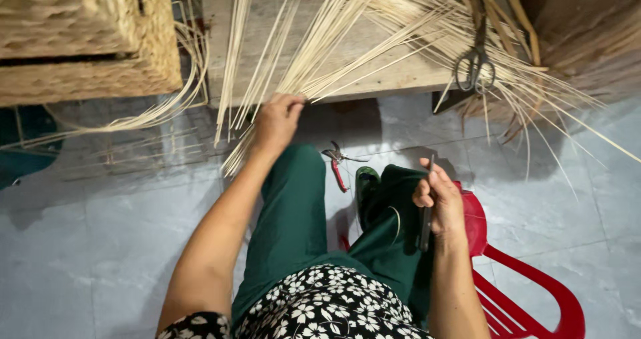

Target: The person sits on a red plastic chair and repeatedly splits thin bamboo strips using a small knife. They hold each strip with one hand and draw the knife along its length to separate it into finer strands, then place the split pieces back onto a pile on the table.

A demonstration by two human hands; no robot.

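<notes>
My left hand (277, 120) reaches forward and pinches a bundle of thin pale rattan strips (334, 52) that fan out over a low wooden board (374, 65). My right hand (441, 202) rests over my right knee, closed around a slim dark knife-like tool (427, 212) held upright. I sit on a red plastic chair (527, 285), wearing green trousers and a black floral top.
Scissors (475, 65) lie on the strips at the board's right. Red-handled pruning shears (337, 165) lie on the grey tiled floor between my legs. A woven basket piece (87, 38) stands at the upper left, with loose strips curling beneath it.
</notes>
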